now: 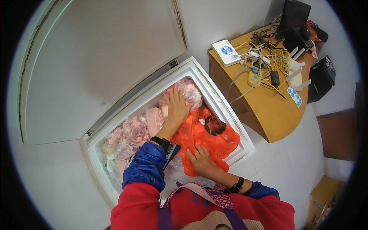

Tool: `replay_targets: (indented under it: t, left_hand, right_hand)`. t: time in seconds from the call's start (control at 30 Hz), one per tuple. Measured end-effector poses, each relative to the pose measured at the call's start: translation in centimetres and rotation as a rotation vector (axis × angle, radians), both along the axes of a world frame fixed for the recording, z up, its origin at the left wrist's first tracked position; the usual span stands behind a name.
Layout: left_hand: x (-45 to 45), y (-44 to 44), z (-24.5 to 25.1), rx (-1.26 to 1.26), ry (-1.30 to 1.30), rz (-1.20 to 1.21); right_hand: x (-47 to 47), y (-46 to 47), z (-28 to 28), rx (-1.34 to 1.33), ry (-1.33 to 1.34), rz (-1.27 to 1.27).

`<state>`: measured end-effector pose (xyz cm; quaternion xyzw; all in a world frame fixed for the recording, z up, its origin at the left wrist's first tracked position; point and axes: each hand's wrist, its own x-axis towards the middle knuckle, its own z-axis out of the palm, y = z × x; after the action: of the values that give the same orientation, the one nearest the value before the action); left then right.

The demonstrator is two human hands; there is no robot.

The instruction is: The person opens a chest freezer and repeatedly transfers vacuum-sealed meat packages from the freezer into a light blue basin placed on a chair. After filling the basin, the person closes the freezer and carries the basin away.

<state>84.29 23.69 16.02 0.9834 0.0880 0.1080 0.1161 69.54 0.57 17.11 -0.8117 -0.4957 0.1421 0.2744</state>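
Observation:
Before me stands a chest freezer [202, 73] with its lid [109, 57] raised, holding clear plastic bags of raw meat [136, 130]. My left hand [176, 106] lies flat, palm down, on a bagged piece of meat [192, 92] near the far corner. A red plastic bag [187, 138] spreads over the right part of the freezer. On its near part rests my right hand [201, 161], fingers apart; whether it presses or lightly pinches the plastic is hard to see. What lies inside the red bag is hidden. Both wrists wear black bands.
Right of the freezer stands a wooden desk [267, 115] bearing a white box [226, 53], a router with antennas [294, 74], tangled yellow and black cables [283, 59] and a dark monitor [294, 14]. A black bag [323, 77] is beyond it. A cardboard box [322, 198] sits at lower right.

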Motion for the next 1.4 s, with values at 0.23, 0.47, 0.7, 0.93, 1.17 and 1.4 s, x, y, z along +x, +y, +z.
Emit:
replay_targets:
  t: [0.23, 0.47, 0.7, 0.93, 1.17, 1.4]
  left_hand:
    - [0.5, -0.7, -2.7, -0.021, 0.081, -0.006]
    - [0.2, 2.7, 0.8, -0.378, 0.199, -0.208]
    - [2.8, -0.1, 1.8, 0.091, 0.032, -0.008]
    - [3.4, 0.3, -1.6, 0.192, -0.208, -0.061]
    - [3.7, 0.7, -0.2, 0.012, 0.189, -0.098]
    - [3.2, 1.3, -1.0, 0.011, 0.142, -0.059]
  right_hand:
    - [0.0, 0.5, -0.2, -0.039, -0.084, 0.03]
    - [1.8, -0.2, 3.2, -0.12, 0.108, 0.155]
    - [8.1, -2.0, 7.6, 0.069, 0.067, -0.014]
    - [5.6, -2.9, 4.2, -0.242, -0.021, -0.019]
    - [4.9, -3.7, 4.1, -0.175, 0.01, -0.034]
    - [2.8, -5.0, 5.0, 0.217, -0.098, -0.306]
